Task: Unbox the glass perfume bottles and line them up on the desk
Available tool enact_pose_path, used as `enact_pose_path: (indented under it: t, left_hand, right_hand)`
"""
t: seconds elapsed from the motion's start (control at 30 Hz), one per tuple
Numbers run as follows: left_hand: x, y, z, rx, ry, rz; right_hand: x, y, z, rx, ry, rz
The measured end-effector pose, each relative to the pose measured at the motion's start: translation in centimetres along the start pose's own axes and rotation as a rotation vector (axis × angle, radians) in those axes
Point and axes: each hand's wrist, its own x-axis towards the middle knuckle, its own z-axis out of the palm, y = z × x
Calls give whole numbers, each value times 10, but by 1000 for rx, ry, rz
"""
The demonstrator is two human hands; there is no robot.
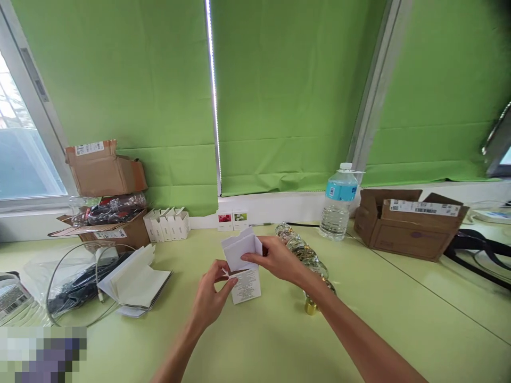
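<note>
A small white folding box, partly opened out with flaps raised, is held between my two hands above the table. My right hand grips its right side, thumb across the front panel. At the lower left edge, my left hand pinches the white card between thumb and fingers. Directly below the box shows a panel with printed text; whether it is part of the box or a separate sheet I cannot tell. Just right of my hands, several small glass bottles with gold parts stand in a line, partly hidden by my right forearm.
Several white boxes stand at the back left, near two small picture cards. Left lie folded papers and a cable, below stacked cardboard boxes. A water bottle and an open carton stand right.
</note>
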Motion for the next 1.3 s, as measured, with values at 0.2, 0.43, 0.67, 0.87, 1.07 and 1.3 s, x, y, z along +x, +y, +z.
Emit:
enact_pose_path:
  t: [0.2, 0.43, 0.67, 0.87, 1.07, 1.3]
  left_hand:
    - [1, -1, -1, 3, 10, 7]
    - [0, -3, -1, -6, 0, -13]
    - [-2, -4, 0, 3, -10, -37]
    - [-3, -2, -1, 0, -4, -75]
    - [-2, -1, 0, 4, 11, -48]
    - [-2, -1, 1, -2, 15, -46]
  right_hand:
    - [-4, -9, -3, 20, -30, 9]
    - [-6, -7, -14, 172, -149, 88]
    - [-5, -3, -11, 212, -169, 101]
    - [-4, 2, -9, 259, -189, 109]
    - [-7, -9, -22, 79, -24, 81]
    - [-8, -21, -22, -23, 50, 3]
